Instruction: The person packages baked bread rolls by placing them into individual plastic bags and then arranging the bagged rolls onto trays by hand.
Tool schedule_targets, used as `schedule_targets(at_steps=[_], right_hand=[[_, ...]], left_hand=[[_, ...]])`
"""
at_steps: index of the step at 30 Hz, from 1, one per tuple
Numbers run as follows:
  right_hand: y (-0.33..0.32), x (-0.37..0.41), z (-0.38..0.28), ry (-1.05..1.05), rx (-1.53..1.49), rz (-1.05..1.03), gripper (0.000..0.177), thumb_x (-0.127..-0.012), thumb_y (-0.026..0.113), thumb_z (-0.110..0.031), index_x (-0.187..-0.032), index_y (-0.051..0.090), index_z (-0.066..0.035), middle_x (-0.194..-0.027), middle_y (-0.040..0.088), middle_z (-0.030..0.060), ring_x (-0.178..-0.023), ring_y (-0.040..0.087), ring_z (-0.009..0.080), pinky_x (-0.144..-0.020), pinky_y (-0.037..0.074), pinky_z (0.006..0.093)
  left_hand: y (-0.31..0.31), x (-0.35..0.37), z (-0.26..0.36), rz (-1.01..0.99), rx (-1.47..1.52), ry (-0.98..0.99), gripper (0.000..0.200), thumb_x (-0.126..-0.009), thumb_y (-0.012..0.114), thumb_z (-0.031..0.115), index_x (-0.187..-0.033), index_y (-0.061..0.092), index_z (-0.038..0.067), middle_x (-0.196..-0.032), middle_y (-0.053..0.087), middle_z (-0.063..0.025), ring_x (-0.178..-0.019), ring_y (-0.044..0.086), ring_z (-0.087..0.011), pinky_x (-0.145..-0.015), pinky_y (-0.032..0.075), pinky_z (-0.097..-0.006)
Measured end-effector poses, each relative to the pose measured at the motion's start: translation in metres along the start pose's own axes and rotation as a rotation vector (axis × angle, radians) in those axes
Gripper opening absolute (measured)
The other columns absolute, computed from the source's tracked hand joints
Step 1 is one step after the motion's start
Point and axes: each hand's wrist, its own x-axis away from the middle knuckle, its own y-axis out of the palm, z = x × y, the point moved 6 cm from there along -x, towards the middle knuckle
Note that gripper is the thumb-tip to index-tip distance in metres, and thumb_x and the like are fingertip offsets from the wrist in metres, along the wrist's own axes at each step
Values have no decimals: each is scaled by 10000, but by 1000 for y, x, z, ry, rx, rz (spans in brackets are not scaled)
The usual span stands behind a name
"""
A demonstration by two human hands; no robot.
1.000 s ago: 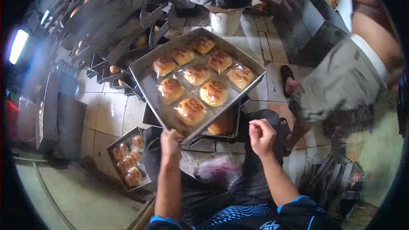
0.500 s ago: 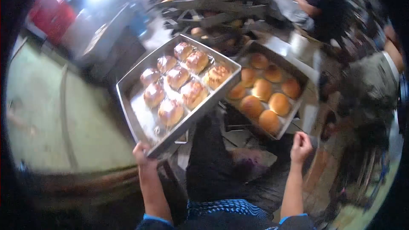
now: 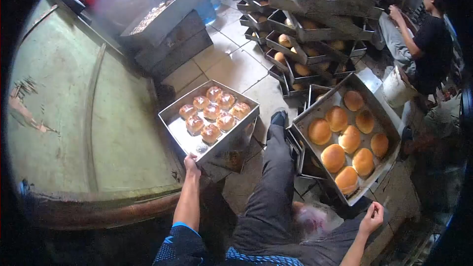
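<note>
My left hand (image 3: pixel 192 166) grips the near corner of a square metal tray (image 3: pixel 231 132). Several shiny, dark-glazed buns (image 3: pixel 212 112) sit in it, and the corner by my fingers is bare metal. To the right, a second metal tray (image 3: pixel 384 112) holds several plain golden buns (image 3: pixel 350 139) and rests tilted on other trays. My right hand (image 3: pixel 372 219) is just below that tray's near corner, over my leg, apart from the tray. Its fingers are curled into a pinch; whether anything small is in them cannot be made out.
A green-topped table (image 3: pixel 54 133) fills the left side. Crisscrossed trays of buns (image 3: pixel 305 29) are piled high ahead. More trays (image 3: pixel 172 39) stand beyond the table, near blue water bottles (image 3: pixel 207 0). A person (image 3: pixel 433 44) sits at right by a white bucket (image 3: pixel 398 86).
My left hand has moved the tray of glazed buns away from me, off the plain-bun tray's edge and lower. My right hand has come down, still pinched. The view has swung and sharpened.
</note>
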Motion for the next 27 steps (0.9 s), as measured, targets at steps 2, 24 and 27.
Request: schedule_targets(at_steps=[2, 24, 27], right_hand=[[3, -1, -3, 48, 39, -35, 97, -980, 616, -58, -996, 639, 35, -946, 604, 41, -798, 575, 117, -683, 482, 251], [39, 50, -145, -75, -5, -550, 251, -758, 826, -125, -962, 740, -7, -819, 731, 106, -752, 709, 236, -717, 560, 329], [44, 83, -104, 219, -43, -666, 214, -793, 797, -120, -963, 732, -8, -826, 736, 114, -770, 721, 240, -729, 563, 340]], left_hand=[[-31, -33, -24, 22, -29, -8, 226, -684, 555, 138, -871, 602, 20, -868, 599, -126, -811, 617, -292, -781, 533, -410], [70, 51, -34, -75, -659, 497, 445, -934, 672, 90, -1346, 549, -23, -1195, 622, -97, -1098, 600, -225, -998, 454, -334], [187, 246, -16, -653, -506, 592, 240, -919, 630, 20, -1154, 612, -23, -1095, 633, -81, -1043, 605, -179, -951, 472, -315]])
